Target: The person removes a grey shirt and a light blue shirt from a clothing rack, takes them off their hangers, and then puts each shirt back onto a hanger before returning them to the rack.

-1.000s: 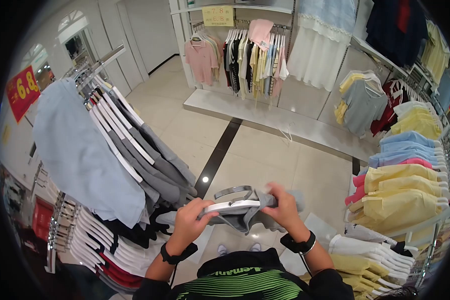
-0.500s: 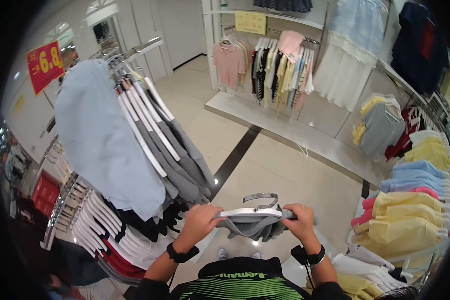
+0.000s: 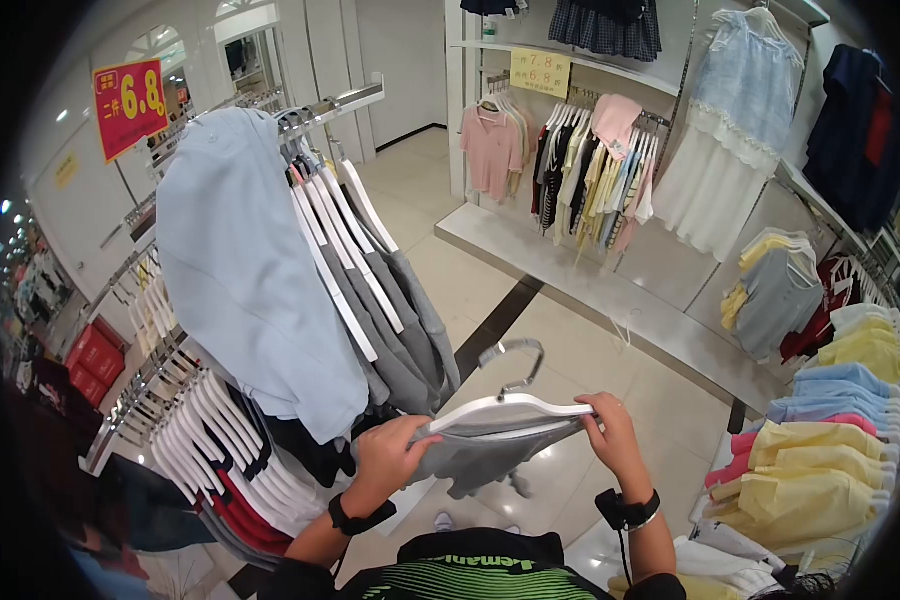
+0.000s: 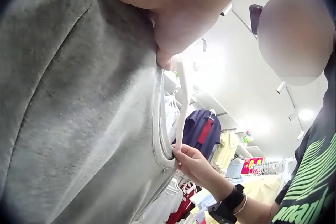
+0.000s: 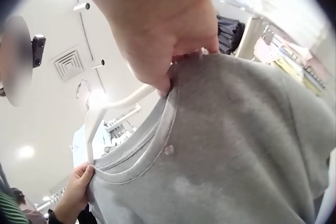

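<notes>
Between my two hands, in front of the torso, is a grey T-shirt [image 3: 490, 455] on a white hanger [image 3: 515, 408]. Its metal hook [image 3: 540, 362] points up and away. My left hand [image 3: 388, 458] grips the shirt's shoulder and the hanger's left end, thumb on top near the neckline. At the opposite end, my right hand [image 3: 615, 440] pinches shirt and hanger between thumb and fingers. The right wrist view shows the round neckline [image 5: 126, 174] hanging below the hanger bar, with a small clear tag [image 5: 169, 150] beside it. The shirt's lower part is mostly hidden in the head view.
To the left stands a rack with a light blue garment [image 3: 260, 270] and grey clothes [image 3: 410, 320] on white hangers. Below it hang more white hangers [image 3: 210, 430]. Yellow shirts [image 3: 810, 455] line the right side. A low white platform [image 3: 570, 275] runs along the back wall.
The hanger has tilted up, so its white bar and the shirt's front show more. Both hands have spread apart. The view has turned left, shifting the racks rightward.
</notes>
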`<state>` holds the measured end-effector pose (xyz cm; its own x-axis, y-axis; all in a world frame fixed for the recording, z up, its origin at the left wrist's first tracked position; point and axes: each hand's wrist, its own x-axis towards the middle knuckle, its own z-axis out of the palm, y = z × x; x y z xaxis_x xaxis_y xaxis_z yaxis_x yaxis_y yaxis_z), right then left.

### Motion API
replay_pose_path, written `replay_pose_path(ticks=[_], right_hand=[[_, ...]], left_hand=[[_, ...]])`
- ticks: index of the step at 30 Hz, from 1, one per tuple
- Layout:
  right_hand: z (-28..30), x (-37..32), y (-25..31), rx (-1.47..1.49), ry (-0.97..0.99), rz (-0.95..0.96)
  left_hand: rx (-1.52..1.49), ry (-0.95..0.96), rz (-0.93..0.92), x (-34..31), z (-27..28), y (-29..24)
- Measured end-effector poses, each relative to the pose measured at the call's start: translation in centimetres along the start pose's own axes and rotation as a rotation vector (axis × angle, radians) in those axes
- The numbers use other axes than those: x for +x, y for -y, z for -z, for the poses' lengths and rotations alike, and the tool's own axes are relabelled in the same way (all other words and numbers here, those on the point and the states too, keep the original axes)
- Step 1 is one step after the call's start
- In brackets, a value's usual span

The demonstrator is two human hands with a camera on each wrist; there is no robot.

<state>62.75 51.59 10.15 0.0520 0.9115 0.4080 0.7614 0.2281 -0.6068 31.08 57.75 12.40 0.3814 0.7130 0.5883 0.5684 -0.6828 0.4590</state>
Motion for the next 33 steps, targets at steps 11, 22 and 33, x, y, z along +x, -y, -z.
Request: replay_pose_path(ticks=[11, 22, 33], right_hand=[[-0.9, 0.0, 1.5, 0.12, 0.096, -0.096], [-1.8, 1.9, 1.8, -0.243, -0.337, 0.192], [-4.6, 12.1, -6.7, 0.114, -0.456, 0.103]], left_hand=[[-0.025, 0.02, 0.063, -1.4, 1.4, 1.7], [-0.216, 0.167, 0.115, -2.7, 2.8, 3.5], [-0.419, 0.512, 0.11, -10.0, -1.6, 9.7]])
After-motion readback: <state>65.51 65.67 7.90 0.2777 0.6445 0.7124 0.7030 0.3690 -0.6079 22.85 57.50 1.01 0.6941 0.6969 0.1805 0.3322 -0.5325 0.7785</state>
